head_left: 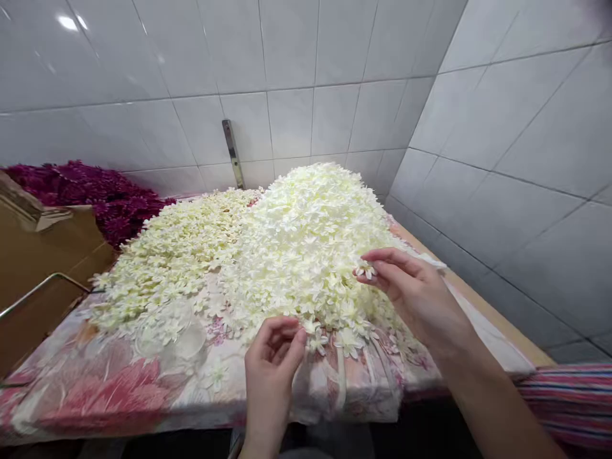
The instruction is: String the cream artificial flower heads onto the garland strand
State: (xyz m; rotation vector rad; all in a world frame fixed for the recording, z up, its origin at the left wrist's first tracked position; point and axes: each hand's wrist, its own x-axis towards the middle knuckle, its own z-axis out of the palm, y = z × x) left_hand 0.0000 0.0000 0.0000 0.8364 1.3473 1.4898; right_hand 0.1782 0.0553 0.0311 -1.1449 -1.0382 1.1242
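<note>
A big heap of small cream-white fabric flowers (306, 236) covers a table draped in a pink floral cloth (109, 389). My right hand (411, 290) is raised over the heap's right side, thumb and fingers pinched on one small white flower (366, 271). My left hand (275, 354) sits at the heap's front edge with its fingers curled inward, thumb close to the fingertips. I cannot make out anything inside them. Loose flowers lie right beside it.
A flatter spread of the same flowers (167, 268) lies to the left. A clear plastic lid or dish (174, 331) rests on the cloth. A cardboard box (43, 268) with dark purple flowers (90, 191) stands at left. Tiled walls close the back and right.
</note>
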